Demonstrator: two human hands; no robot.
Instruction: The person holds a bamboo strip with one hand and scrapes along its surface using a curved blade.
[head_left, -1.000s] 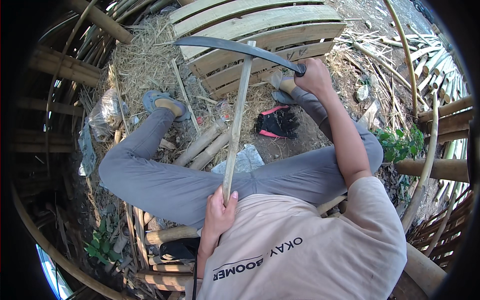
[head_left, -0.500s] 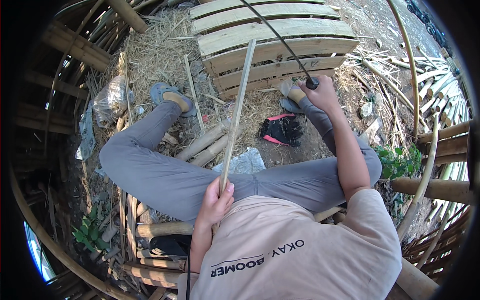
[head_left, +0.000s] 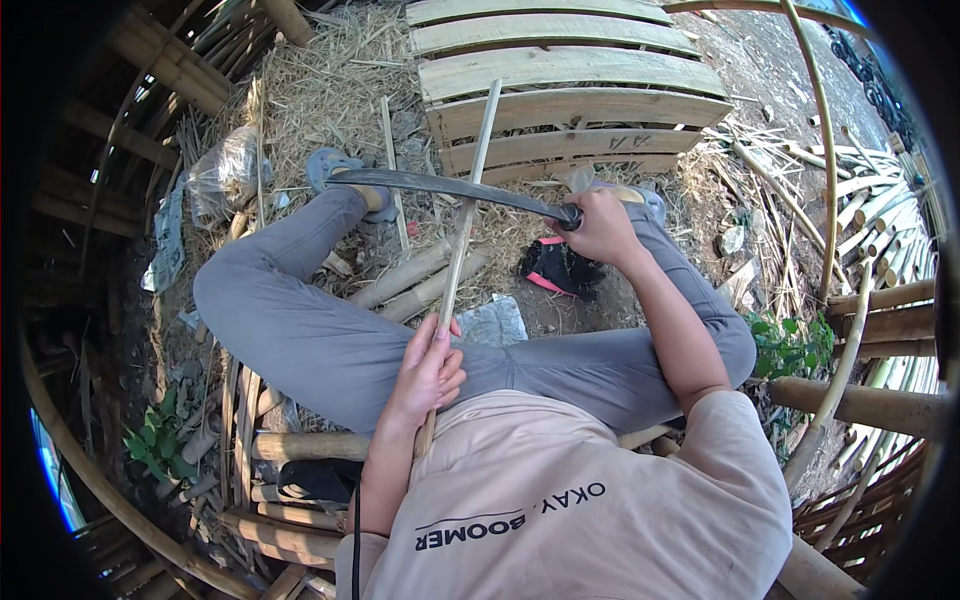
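Note:
My left hand (head_left: 430, 372), in front of my belly, is closed around the lower part of a long, thin bamboo strip (head_left: 460, 255). The strip slants up and away from me, its far end reaching in front of the wooden slats. Farther out on the right, my right hand (head_left: 603, 228) grips the dark handle of a machete (head_left: 410, 181). Its long, slightly curved blade points left and crosses the upper half of the strip; whether it touches is hard to tell. Below my right hand, a black and pink glove (head_left: 560, 268) lies on the ground.
A slatted wooden crate (head_left: 575, 68) stands ahead. Cut bamboo pieces (head_left: 415, 285) and a crumpled sheet (head_left: 492, 322) lie between my legs. Bundled bamboo poles (head_left: 890, 225) are at the right, a clear plastic bag (head_left: 228, 178) at the left. Straw covers the ground ahead.
My right hand has come slightly left and lower. The machete has swung from pointing up and away to lying leftward across the strip. My left hand still holds the strip, slightly nearer its middle.

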